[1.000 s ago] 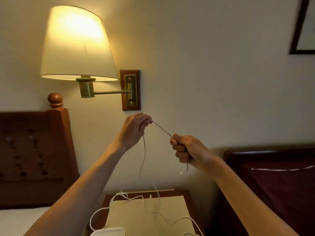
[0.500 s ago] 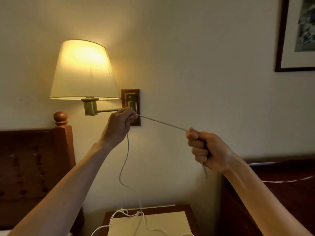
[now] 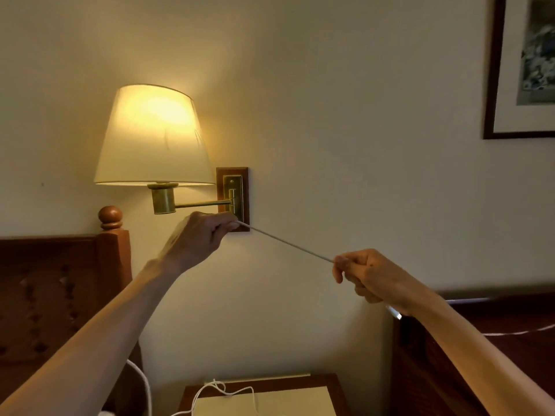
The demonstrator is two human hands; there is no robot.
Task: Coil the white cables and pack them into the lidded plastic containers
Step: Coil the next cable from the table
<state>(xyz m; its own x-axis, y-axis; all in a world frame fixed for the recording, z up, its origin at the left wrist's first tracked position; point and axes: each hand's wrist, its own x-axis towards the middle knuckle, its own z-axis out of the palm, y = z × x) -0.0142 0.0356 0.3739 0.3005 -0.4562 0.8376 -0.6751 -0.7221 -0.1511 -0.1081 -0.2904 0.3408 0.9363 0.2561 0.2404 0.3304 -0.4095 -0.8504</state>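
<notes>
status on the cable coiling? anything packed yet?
Done: nothing visibly coiled or packed; no container is in view. In hand: the left hand and right hand pinch one white cable and hold it taut between them, in front of the wall lamp. Left: loose white cable lies uncoiled on the nightstand below, so coiling and packing both remain.

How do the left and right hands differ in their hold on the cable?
The left hand is higher, near the lamp's wall plate, pinching the white cable at its fingertips; the right hand is lower, its fist closed round it. Both keep the stretch between them taut.
</notes>
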